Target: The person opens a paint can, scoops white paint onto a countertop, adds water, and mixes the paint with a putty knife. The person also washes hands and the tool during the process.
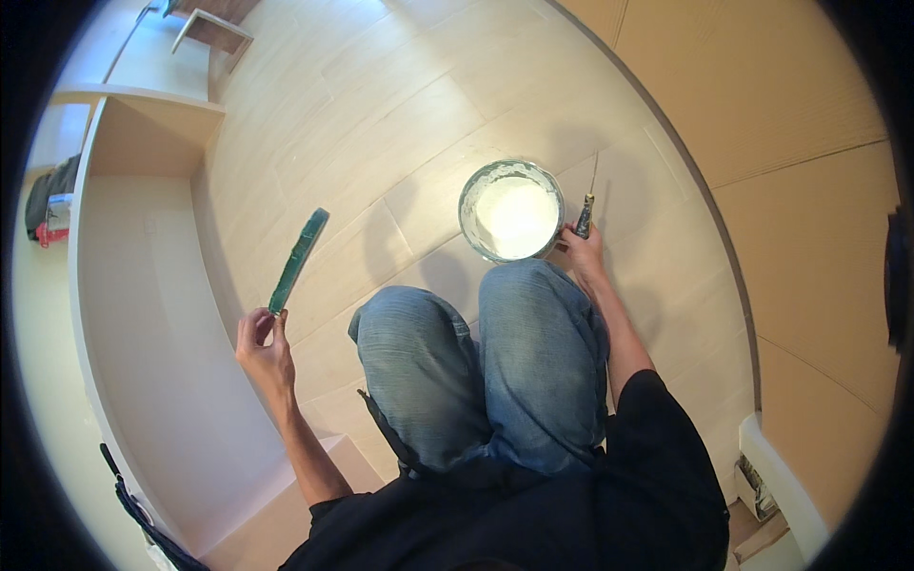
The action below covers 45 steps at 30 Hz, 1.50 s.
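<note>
In my left hand (265, 347), on the left over the floor, a long, narrow green tool (298, 263) is pinched at its near end. It tilts away and to the right, with pale smears on it; its exact kind does not show. Ahead of my knees stands a round bucket (464, 226) of creamy white paste (517, 217), its rim and inner wall smeared. Beside the bucket's right side, my right hand (586, 255) is closed on a thin-bladed tool (585, 217) with a black and yellow handle, its thin metal end pointing away. Some right fingers are hidden at the bucket's edge.
My bent knees (476, 366) in jeans are close to the bucket. To the left is a white open shelf unit (143, 257); to the right, brown panels (809, 247) border the light tiled floor (381, 124). A small wooden piece (214, 33) stands at the far left.
</note>
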{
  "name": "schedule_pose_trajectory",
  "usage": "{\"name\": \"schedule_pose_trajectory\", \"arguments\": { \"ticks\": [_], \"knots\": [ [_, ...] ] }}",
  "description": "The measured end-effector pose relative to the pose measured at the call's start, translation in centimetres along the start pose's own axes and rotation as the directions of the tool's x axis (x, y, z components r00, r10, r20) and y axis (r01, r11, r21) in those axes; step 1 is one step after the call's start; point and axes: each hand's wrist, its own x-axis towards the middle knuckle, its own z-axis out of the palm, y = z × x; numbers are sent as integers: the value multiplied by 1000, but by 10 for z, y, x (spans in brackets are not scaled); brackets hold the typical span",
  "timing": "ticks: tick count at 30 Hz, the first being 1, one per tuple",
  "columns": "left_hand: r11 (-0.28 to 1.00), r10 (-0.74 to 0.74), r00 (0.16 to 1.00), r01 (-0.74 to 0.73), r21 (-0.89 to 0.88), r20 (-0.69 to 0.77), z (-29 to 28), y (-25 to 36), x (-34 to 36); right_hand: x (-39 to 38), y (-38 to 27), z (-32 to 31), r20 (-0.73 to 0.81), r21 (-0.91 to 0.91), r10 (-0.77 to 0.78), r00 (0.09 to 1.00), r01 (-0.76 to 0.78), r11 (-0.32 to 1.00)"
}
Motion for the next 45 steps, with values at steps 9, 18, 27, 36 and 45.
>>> {"name": "schedule_pose_trajectory", "arguments": {
  "ticks": [9,18,27,36,45],
  "knots": [
    [927,323,928,-270,261,-187,9,-25,-9,-31,-44,36,-149,-140,-172,974,151,978],
    [930,352,929,-333,153,-118,-21,4,14,-31,-45,141,23,125,33,999,-36,992],
    [952,35,994,-64,299,102,-99,111,33,8,-106,114,-149,-333,207,967,-246,910],
    [989,-38,999,36,142,7,-113,345,60,-28,-400,-68,-52,-828,60,997,-76,556],
    [988,140,983,-146,-44,-121,-158,553,55,-204,-732,-236,-36,-922,-84,996,-1,388]
  ]
}}
